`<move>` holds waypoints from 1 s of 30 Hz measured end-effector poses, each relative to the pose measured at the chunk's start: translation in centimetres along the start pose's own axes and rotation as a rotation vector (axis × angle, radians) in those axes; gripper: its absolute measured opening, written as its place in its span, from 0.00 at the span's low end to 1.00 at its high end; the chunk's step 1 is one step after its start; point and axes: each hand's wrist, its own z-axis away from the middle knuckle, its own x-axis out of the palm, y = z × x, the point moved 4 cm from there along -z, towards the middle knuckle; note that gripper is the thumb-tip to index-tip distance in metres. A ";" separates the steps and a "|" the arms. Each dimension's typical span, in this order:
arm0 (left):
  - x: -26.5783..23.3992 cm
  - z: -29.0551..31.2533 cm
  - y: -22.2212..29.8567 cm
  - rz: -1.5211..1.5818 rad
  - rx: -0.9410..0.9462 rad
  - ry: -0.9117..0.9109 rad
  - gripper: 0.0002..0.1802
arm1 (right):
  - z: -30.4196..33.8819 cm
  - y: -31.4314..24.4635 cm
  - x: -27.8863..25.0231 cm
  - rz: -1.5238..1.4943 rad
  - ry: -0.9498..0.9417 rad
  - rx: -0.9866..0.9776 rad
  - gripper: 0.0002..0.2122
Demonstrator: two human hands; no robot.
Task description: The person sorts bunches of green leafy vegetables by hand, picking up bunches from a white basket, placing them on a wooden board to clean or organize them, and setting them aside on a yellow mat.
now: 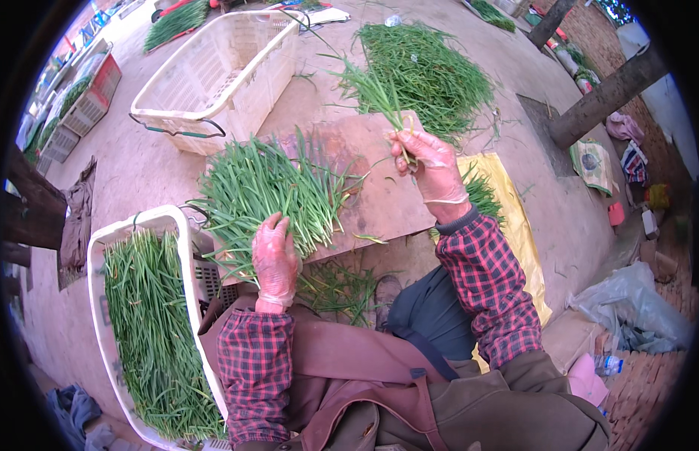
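The right hand is pinching bendy, light-looking chives by the firmer-looking stems. The left hand's grip isn't showing clearly.

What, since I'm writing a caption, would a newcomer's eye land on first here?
The heap of green stalks on the board stands out first, near the middle, with the left hand at its near edge. Farther right, the right hand holds up a small bunch. At lower left, a white crate packed with greens also catches the eye.
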 end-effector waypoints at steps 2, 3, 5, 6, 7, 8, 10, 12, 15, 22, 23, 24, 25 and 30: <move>-0.8 -0.4 0.3 0.047 -0.002 0.084 0.17 | 0.7 2.1 1.4 0.000 -0.065 0.052 0.14; -1.0 -0.9 1.0 0.053 0.008 0.118 0.17 | 1.4 3.2 1.5 0.001 -0.058 0.124 0.13; -1.2 -1.1 1.4 0.072 -0.027 0.149 0.16 | 1.1 7.0 0.5 0.242 -0.030 0.144 0.13; -1.4 -0.9 1.1 0.082 -0.042 0.192 0.16 | 1.0 9.3 0.0 0.361 -0.025 0.157 0.13; -1.5 -0.8 0.6 0.094 -0.055 0.236 0.17 | 1.1 10.9 -1.2 0.594 -0.031 0.073 0.12; -1.8 -0.9 0.1 0.101 -0.066 0.281 0.17 | 1.2 12.4 -2.5 0.822 -0.039 -0.016 0.12; -2.8 -1.4 -0.2 0.181 -0.180 0.355 0.18 | 1.9 12.5 -3.0 1.085 0.048 -0.214 0.12; -4.5 -1.2 -1.7 0.244 -0.285 0.465 0.18 | 3.1 10.6 -0.6 1.121 0.211 -0.431 0.13; -5.4 -0.2 -4.9 0.416 -0.483 0.580 0.19 | 5.0 10.4 5.3 1.100 -0.030 -0.432 0.14; -4.9 1.4 -6.9 0.546 -0.653 0.597 0.20 | 5.7 16.4 13.6 1.277 -0.153 -0.398 0.31; -5.0 1.6 -7.3 0.527 -0.629 0.611 0.20 | 4.7 17.2 12.9 1.151 -0.148 -0.288 0.26; -5.3 1.6 -7.0 0.537 -0.667 0.607 0.20 | 3.7 17.9 11.2 1.104 -0.079 -0.193 0.19; -5.6 1.6 -6.8 0.547 -0.703 0.601 0.20 | 3.1 18.1 9.6 1.009 -0.009 -0.216 0.15; -3.9 1.7 -7.4 0.679 -0.788 0.543 0.19 | 2.5 19.1 5.9 0.421 0.023 -0.045 0.11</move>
